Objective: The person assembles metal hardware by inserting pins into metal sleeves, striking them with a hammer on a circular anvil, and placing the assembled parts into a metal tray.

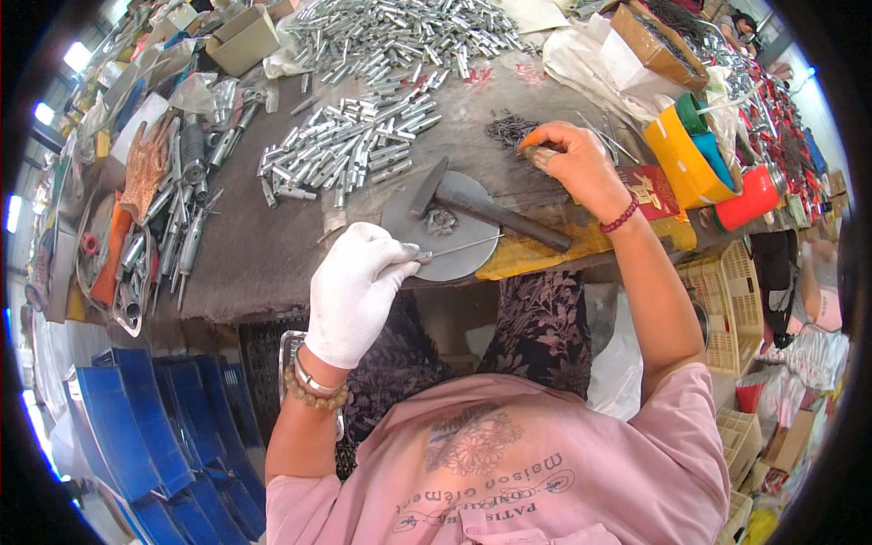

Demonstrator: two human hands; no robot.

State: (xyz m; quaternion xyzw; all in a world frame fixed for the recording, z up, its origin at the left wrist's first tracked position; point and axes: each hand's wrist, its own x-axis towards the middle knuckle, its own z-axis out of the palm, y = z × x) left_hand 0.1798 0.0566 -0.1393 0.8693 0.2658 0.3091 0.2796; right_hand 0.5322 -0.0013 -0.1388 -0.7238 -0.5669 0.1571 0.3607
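My left hand [356,286], in a white glove, pinches a thin metal rod [459,247] that lies across a round grey steel plate [420,227] at the table's near edge. A hammer [481,207] with a dark handle rests on that plate. My right hand [568,161] is bare, with an orange cover on one fingertip and tape on another. Its fingers are closed over a small dark heap of tiny metal parts [509,130] on the table; what they hold is too small to tell.
Heaps of short silver metal tubes [350,141] lie beyond the plate, more tubes [400,36] at the far edge. Bolts and a patterned glove [145,168] lie at the left. A yellow box [677,154], red container [752,197], baskets [731,309] stand right. Blue crates [150,427] lower left.
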